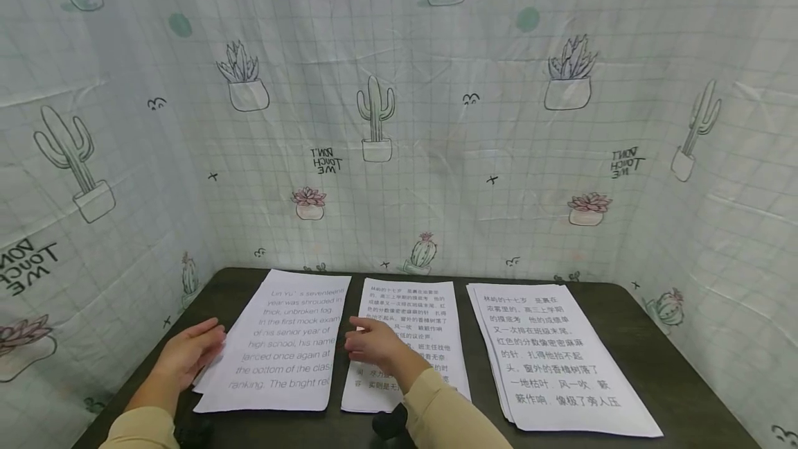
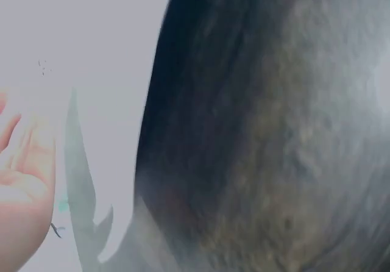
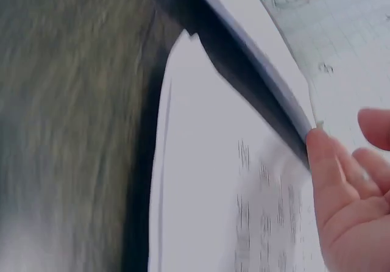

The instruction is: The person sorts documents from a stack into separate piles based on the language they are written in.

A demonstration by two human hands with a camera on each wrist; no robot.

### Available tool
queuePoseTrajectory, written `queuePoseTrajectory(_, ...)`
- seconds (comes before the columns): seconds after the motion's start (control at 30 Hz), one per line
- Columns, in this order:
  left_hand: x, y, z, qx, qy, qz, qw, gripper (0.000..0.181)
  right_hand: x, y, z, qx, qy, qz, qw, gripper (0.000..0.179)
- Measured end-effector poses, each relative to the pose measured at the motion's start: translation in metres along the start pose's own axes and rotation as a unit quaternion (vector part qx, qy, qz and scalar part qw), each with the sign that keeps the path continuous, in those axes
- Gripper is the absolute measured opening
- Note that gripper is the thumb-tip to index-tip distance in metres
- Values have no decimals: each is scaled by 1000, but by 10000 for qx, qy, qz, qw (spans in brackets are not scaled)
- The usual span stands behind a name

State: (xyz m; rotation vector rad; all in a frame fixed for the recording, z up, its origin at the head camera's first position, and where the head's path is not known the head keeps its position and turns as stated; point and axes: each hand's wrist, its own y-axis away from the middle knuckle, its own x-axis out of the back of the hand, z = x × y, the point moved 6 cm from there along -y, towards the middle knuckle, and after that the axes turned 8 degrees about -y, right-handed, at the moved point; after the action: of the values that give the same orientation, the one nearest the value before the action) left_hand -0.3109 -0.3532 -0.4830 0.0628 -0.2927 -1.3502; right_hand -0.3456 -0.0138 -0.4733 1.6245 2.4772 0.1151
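Observation:
A stack of printed sheets with English text (image 1: 287, 345) lies on the dark table at the left, its lower left sheets slightly fanned out. My left hand (image 1: 190, 352) is at the left edge of this stack, palm turned inward and fingers extended. From the other side, my right hand (image 1: 380, 345) reaches over the middle stack of Chinese-text sheets (image 1: 408, 296), fingertips right at the English stack's right edge. In the right wrist view, a fingertip of the right hand (image 3: 350, 211) meets the side of the left stack (image 3: 262, 46). Neither hand has its fingers wrapped round the paper.
To the right lies another stack of Chinese-text sheets (image 1: 555, 359), its left edge uneven. The dark table (image 1: 168, 400) is enclosed at the back and sides by a cactus-print cloth (image 1: 436, 123). A small black object (image 1: 389, 423) sits by the right wrist.

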Motion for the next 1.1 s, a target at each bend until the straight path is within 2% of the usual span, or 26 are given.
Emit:
queuePoseTrajectory(0.07, -9, 2, 5, -158, -50, -121, 9998, 73, 8, 1, 0, 115, 18, -122, 9999, 62)
queuePoseTrajectory(0.13, -25, 2, 10, -303, -141, -300, 9990, 72, 19, 3, 0, 156, 29, -220, 9996, 63)
queuePoseTrajectory(0.3, -78, 6, 23, -691, -310, -955, 9925, 67, 48, 9, -2, 240, 170, -321, 9991, 61)
queuePoseTrajectory(0.47, -135, 13, 33, -1025, -263, -1836, 9773, 66, 77, 19, -6, 323, 364, -240, 9985, 61)
queuePoseTrajectory(0.6, -169, 19, 40, -1195, -198, -2379, 9637, 68, 96, 29, -6, 346, 450, -175, 9982, 62)
queuePoseTrajectory(0.7, -187, 24, 44, -1239, -138, -2620, 9570, 68, 108, 37, -6, 360, 507, -108, 9980, 62)
queuePoseTrajectory(0.87, -209, 28, 46, -1232, -148, -2810, 9517, 68, 124, 49, -5, 374, 566, 88, 9977, 62)
queuePoseTrajectory(1.1, -229, 28, 45, -1171, -164, -2786, 9531, 65, 145, 61, -4, 355, 665, 335, 9966, 61)
